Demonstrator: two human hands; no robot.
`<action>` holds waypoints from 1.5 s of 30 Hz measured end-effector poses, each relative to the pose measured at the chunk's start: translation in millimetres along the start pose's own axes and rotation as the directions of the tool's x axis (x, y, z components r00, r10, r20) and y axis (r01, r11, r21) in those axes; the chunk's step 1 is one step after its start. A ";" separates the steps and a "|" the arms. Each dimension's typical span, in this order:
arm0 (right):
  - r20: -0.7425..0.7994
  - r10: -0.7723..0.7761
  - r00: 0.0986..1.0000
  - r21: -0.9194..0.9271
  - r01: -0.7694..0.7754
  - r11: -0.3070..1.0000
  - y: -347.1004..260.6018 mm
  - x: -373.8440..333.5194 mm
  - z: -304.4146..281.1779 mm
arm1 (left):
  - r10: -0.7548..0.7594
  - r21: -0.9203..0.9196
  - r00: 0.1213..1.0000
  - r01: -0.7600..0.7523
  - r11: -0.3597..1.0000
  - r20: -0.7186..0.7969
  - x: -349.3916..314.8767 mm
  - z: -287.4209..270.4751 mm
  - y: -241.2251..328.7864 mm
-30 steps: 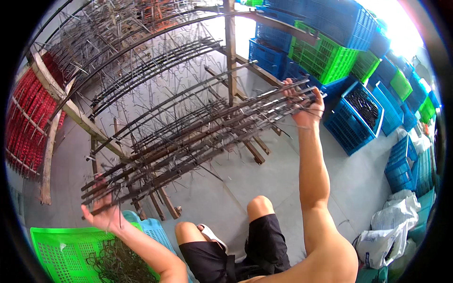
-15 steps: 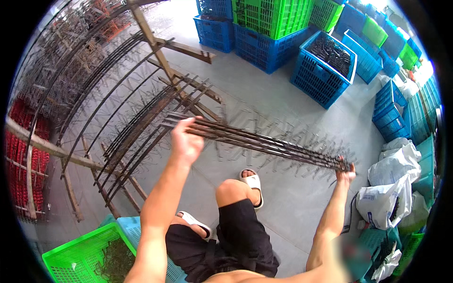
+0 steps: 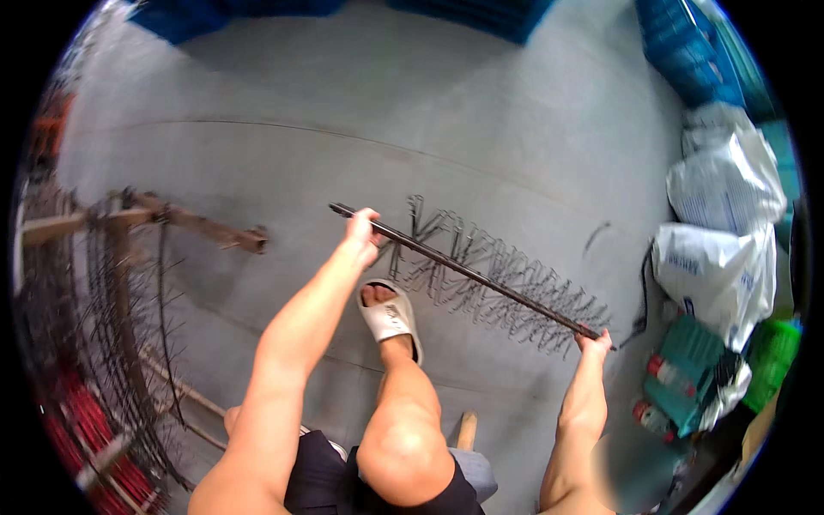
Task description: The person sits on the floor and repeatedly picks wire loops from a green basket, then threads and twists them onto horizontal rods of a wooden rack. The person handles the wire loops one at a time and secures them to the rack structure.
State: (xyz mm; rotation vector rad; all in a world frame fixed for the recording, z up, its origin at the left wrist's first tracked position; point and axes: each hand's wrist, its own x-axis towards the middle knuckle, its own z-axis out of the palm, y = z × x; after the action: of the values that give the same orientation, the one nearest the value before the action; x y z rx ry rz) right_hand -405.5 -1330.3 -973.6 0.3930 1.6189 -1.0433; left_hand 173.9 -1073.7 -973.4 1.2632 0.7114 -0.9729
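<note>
My left hand [image 3: 364, 237] grips the far-left end of a stack of long dark metal racking bars [image 3: 481, 276], its fingers wrapped round them. Close to the other end, my right hand [image 3: 593, 342] is closed on the same stack. Seen from above, the bars line up almost as one, so I cannot tell them apart. Rows of thin dark wire hooks [image 3: 515, 257] stick out along both sides of the bars. The stack slants down to the right in the picture, held over the grey floor in front of my legs.
On the left stands a brown metal frame [image 3: 193, 225] with thin wire-hooked bars [image 3: 124, 318] and red pieces [image 3: 94, 421] beside it. Stuffed white sacks [image 3: 717, 275], a teal crate [image 3: 687, 365] and bottles [image 3: 671, 376] line the right. Blue crates [image 3: 476, 15] stand at the far side.
My view has swung away from the frame on the left and tilted down. The bars, fanned apart earlier, now line up closely. Both hands keep their hold, and a foot has stepped forward.
</note>
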 end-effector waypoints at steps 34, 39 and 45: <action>0.657 0.723 0.213 -0.683 0.575 0.451 665.9 -766.1 -121.6 | 0.116 -0.418 0.429 -0.903 0.102 -0.896 -624.4 -684.5 -13.0; 0.596 0.794 -0.122 -0.687 0.435 0.582 727.2 -748.9 -95.5 | 0.170 -0.271 0.252 -0.957 -0.105 -0.953 -629.5 -762.1 -31.5; 0.488 0.791 -0.369 -0.825 0.102 0.556 766.0 -751.3 -123.7 | 0.424 -0.526 0.356 -0.747 -0.406 -0.833 -611.2 -860.0 28.3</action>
State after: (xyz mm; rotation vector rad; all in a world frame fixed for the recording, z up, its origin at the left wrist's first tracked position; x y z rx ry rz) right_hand 316.0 -610.9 -615.1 -0.3367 -0.0298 0.1482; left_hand -7.8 -107.3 -589.9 0.2409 0.4375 0.8258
